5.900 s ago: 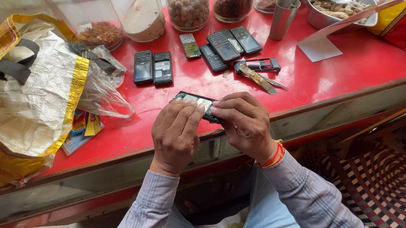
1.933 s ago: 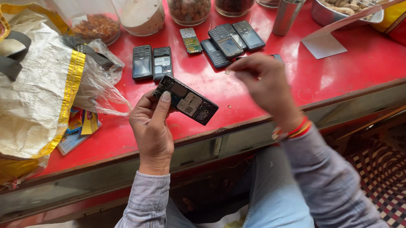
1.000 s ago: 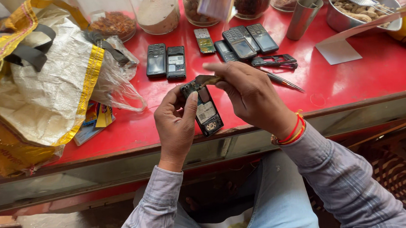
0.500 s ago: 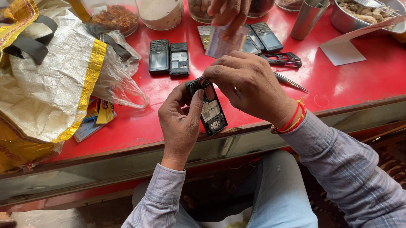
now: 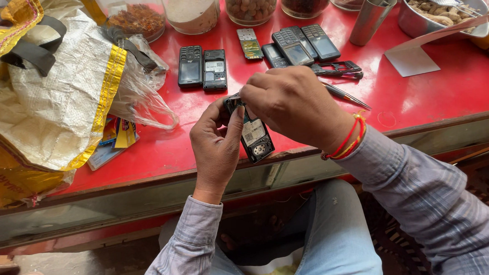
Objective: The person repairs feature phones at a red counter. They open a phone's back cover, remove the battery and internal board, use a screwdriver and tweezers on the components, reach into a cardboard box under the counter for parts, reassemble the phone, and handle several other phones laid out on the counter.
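My left hand (image 5: 216,147) grips a small black mobile phone (image 5: 254,138) with its back cover off, held above the front edge of the red counter (image 5: 437,88). The open back faces up and shows a label and a round part. My right hand (image 5: 294,104) pinches the top end of the same phone with its fingertips. Red threads circle my right wrist. What the right fingertips hold beyond the phone's top is hidden.
Several black phones (image 5: 202,67) and a circuit board (image 5: 249,43) lie on the counter, with a black phone frame (image 5: 335,68) and a thin tool (image 5: 345,96). A yellow-trimmed sack (image 5: 47,103) fills the left. Jars (image 5: 251,3), a steel cup (image 5: 371,18) and a bowl (image 5: 417,22) stand at the back.
The phone went from flat in both hands to held up by my left hand; my right hand reached away, then returned to its top end. Another person's hand at the jars has gone.
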